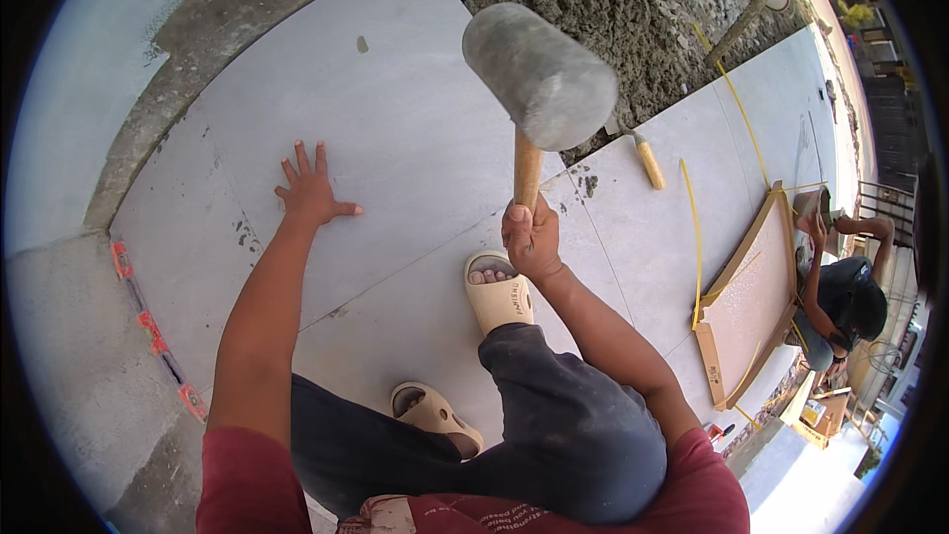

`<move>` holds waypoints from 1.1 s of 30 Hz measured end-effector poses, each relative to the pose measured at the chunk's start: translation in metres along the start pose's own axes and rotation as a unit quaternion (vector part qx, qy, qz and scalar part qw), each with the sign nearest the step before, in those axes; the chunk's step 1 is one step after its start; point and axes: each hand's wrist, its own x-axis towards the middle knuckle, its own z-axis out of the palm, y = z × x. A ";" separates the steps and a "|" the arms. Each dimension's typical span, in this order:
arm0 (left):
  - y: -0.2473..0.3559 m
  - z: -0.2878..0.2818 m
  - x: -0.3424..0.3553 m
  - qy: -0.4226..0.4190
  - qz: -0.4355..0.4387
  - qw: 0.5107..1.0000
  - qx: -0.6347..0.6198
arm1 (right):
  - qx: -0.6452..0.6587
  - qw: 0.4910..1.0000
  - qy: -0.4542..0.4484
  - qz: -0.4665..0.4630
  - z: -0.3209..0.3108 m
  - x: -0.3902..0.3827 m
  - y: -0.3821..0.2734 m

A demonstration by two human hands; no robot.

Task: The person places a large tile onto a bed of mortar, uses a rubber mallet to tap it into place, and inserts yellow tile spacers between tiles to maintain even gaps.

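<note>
My right hand (532,237) is wrapped round the wooden handle of a rubber mallet (539,74). The mallet's grey cylindrical head is raised above the floor, in front of the tile edge and the mortar. My left hand (309,193) lies with fingers spread on a large light-grey floor tile (395,119), holding nothing. Dark mortar smears dot that tile near its joints. Wet grey mortar (583,0) spreads beyond the tile's far edge. Right of the mallet, a trowel (647,160) with a wooden handle rests at the tile edge.
Along the left wall lies a red-and-dark spirit level (153,331). At right, a flat cardboard carton (746,302) with yellow straps (695,237) sits on the tiles; another person (840,302) crouches beside it. A pole (761,0) slants at the upper right. My sandalled feet stand on the tiles.
</note>
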 end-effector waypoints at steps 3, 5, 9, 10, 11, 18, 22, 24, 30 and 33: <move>-0.009 0.001 0.022 -0.034 -0.057 0.998 -0.020 | -0.222 0.964 -0.057 0.132 -0.006 0.014 0.041; -0.015 0.007 0.027 -0.029 -0.055 0.997 -0.035 | -0.210 0.961 -0.076 0.166 -0.008 0.047 0.000; -0.019 0.014 0.027 -0.044 -0.054 0.996 -0.049 | -0.050 0.997 0.026 0.061 -0.008 0.065 -0.051; -0.019 0.013 0.030 -0.044 -0.050 0.997 -0.048 | -0.023 0.998 0.038 0.037 -0.004 0.065 -0.048; -0.018 0.013 0.032 -0.044 -0.047 0.997 -0.047 | 0.004 0.999 0.050 0.014 0.002 0.063 -0.035; -0.031 0.008 0.024 -0.061 -0.046 0.995 -0.061 | -0.113 0.972 -0.081 0.189 0.024 0.141 -0.035; -0.023 0.000 0.022 -0.058 -0.031 0.993 -0.097 | 0.009 0.999 0.019 -0.028 0.047 0.165 -0.046; -0.015 0.000 0.024 -0.056 -0.017 0.993 -0.100 | -0.078 0.993 0.038 -0.079 0.050 0.167 -0.014; -0.034 0.002 0.017 -0.069 -0.033 0.992 -0.097 | -0.082 0.980 -0.113 0.144 0.094 0.227 -0.064; -0.031 0.000 0.017 -0.071 -0.025 0.992 -0.105 | 0.040 0.996 -0.076 -0.022 0.135 0.223 -0.099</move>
